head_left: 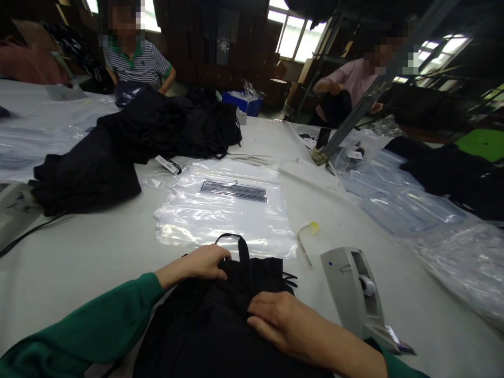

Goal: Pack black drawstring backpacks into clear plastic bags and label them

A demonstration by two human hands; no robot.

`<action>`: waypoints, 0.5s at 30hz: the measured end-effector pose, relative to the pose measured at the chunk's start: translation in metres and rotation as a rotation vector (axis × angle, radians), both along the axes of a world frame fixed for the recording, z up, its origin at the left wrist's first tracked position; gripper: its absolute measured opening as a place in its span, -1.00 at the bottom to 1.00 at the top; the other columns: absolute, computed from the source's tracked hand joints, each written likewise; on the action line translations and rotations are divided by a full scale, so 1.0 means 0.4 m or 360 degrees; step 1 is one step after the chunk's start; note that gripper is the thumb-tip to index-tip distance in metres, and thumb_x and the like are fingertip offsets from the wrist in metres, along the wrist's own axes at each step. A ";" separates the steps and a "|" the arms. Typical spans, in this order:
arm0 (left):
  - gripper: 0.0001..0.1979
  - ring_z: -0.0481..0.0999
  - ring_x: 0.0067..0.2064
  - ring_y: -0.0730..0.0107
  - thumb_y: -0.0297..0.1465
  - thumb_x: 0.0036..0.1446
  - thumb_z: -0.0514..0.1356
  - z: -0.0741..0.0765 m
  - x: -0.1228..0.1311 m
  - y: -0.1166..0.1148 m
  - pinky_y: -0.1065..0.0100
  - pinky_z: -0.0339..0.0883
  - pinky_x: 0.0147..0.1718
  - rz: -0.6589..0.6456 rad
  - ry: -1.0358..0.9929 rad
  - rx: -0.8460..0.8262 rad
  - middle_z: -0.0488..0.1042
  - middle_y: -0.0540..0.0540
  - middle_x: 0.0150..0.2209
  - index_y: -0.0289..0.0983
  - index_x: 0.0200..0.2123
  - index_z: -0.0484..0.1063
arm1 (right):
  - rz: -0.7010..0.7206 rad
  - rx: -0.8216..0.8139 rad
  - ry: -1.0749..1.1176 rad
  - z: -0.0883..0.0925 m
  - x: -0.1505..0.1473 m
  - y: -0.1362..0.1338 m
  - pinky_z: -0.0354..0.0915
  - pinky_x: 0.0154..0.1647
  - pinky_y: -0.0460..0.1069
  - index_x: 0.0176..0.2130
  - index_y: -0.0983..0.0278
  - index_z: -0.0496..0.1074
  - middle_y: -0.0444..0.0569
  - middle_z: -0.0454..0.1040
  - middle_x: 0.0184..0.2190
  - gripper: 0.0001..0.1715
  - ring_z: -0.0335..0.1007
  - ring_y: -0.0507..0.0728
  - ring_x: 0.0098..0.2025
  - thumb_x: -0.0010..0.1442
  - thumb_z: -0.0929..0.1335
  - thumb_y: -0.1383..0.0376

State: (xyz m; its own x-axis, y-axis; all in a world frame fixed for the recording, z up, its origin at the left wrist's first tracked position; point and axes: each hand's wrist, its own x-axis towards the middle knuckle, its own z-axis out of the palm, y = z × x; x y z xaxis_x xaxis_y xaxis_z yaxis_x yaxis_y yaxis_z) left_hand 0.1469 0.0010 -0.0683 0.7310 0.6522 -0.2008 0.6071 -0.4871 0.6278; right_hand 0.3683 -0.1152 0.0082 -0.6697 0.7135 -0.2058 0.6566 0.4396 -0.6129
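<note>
A black cloth item (212,325) with a strap loop and thin cords at its top edge lies on the table before me; I cannot make out its exact kind. At its upper left edge my left hand (207,262) has its fingers curled on the fabric beside the loop. My right hand (281,320) rests palm down on the middle of the cloth, fingers extended. Just beyond lies a stack of clear plastic bags (224,215) printed with a dark text block. To the right stands a grey tape dispenser (350,289).
Black fabric items (165,126) are heaped at the back left, near a white tag (167,164). A second dispenser (16,210) sits at the left edge. Clear bags (409,205) spread on the right by a slanted metal post (366,100). Two people stand across the table.
</note>
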 end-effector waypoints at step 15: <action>-0.78 0.40 -0.52 0.51 -0.65 0.21 0.12 0.041 -0.057 -0.253 0.36 0.31 -0.47 -0.0211 -0.0742 0.1590 0.47 0.03 -0.54 -0.32 -0.39 0.49 | -0.0165 -0.0092 0.0365 -0.066 0.035 0.325 0.39 -0.08 0.02 -0.07 0.25 0.56 0.03 0.57 -0.08 -0.67 0.50 0.19 -0.09 0.19 0.41 0.16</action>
